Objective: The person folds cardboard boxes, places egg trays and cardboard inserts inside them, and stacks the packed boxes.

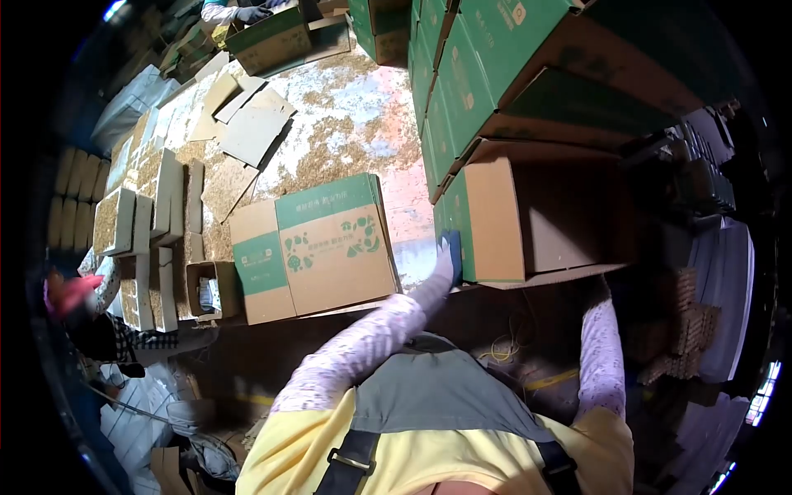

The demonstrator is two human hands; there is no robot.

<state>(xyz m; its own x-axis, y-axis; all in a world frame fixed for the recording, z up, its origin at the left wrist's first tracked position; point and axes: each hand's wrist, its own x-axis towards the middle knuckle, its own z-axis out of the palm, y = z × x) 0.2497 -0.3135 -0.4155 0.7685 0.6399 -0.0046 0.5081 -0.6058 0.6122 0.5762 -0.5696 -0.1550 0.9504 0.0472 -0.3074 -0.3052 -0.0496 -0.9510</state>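
Note:
An open cardboard box (pixel 495 223) with a green side lies on its side at the table's front edge, its opening facing right. My left hand (pixel 450 252), in a blue glove, is against the green left side of this box; its fingers are too unclear to make out. My right arm in a patterned sleeve reaches up to the box's lower right edge, and the right hand is hidden there. To the left of my left hand lie flattened green and brown cartons (pixel 330 247) in a stack.
Tall stacked green boxes (pixel 470 82) stand behind the open box. Loose cardboard sheets (pixel 256 124) and white-sided blocks (pixel 169 194) lie on the debris-strewn table (pixel 338 115). A co-worker's gloved hand (pixel 252 14) is at a far box; another person stands at the left.

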